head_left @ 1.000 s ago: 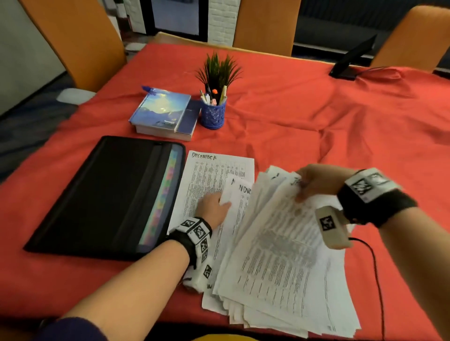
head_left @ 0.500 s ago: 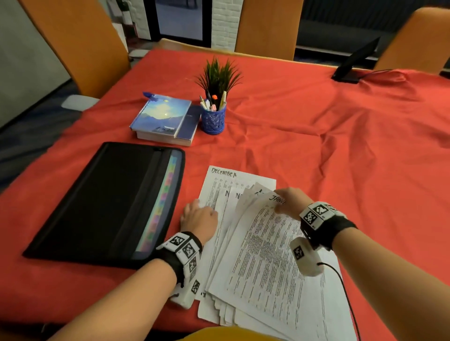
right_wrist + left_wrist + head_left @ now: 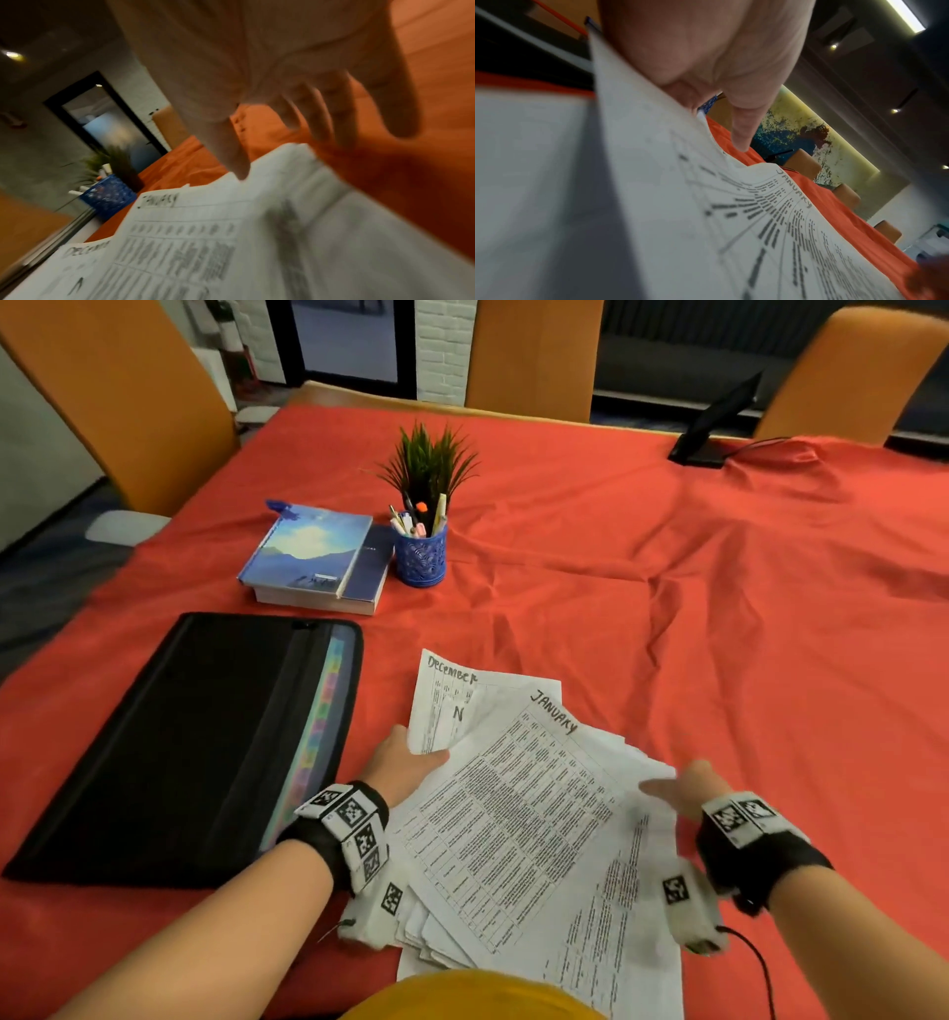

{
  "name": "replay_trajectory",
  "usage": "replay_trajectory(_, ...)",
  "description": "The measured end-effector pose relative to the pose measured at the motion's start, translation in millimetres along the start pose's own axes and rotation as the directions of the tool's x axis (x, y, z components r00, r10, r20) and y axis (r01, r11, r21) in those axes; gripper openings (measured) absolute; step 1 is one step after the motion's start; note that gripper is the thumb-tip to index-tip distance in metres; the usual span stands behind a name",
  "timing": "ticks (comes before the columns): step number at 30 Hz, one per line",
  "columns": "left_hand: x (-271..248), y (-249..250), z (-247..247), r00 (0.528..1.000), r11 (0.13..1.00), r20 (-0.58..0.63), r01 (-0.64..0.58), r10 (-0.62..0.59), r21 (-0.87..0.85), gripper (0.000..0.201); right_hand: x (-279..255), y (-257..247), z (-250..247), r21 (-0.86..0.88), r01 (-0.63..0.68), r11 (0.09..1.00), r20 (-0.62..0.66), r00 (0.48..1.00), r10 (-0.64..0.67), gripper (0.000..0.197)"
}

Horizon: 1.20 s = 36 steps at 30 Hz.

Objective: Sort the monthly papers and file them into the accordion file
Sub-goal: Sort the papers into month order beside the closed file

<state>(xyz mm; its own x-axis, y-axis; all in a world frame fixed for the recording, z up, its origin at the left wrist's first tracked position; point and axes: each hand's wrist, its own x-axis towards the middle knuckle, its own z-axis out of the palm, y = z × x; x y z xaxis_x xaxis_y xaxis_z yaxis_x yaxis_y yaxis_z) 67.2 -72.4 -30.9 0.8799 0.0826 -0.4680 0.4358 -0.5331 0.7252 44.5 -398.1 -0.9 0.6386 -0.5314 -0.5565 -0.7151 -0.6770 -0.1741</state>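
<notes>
Pinching the papers [image 3: 518, 819], the left hand [image 3: 405, 765]; right hand [image 3: 690, 788] spread; accordion file [image 3: 195, 742] shows coloured tabs.

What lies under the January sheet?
Under the January sheet lies a fanned stack of papers; a December sheet and one starting "N" peek out. The rest is covered.

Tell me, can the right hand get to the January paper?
Probably yes. The right hand hovers open beside the January paper, which lies on top of the pile with nothing over it. The left hand only holds its far edge.
</notes>
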Motion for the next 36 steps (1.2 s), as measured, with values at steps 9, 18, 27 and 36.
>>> replay_trajectory(9, -8.1, 0.5, -3.3, 0.924, 0.982, 0.381, 0.055, 0.018, -0.181, 0.037, -23.6, -2.6, 33.9, 0.359, 0.057, 0.932, 0.240, 0.959, -0.151, 0.019)
replay_trajectory(18, -19.2, -3.3, -26.8, 0.979, 0.947, 0.179, -0.035, 0.097, -0.319, 0.045, -25.8, -8.5, 43.0, 0.691, 0.155, 0.706, 0.038, 0.968, -0.249, 0.119)
replay_trajectory(27, -36.6, 90.6, -84.2, 0.833, 0.685, -0.173, -0.536, 0.526, -0.493, 0.036, -88.5, -85.2, -34.8, 0.912, 0.410, -0.017, -0.338, 0.728, -0.596, 0.040)
replay_trajectory(36, -34.7, 87.0, -66.7, 0.790, 0.472, -0.317, -0.580, 0.524, -0.664, 0.045, -88.8, -91.6, -21.8, 0.754, 0.652, 0.077, -0.522, 0.667, -0.531, 0.023)
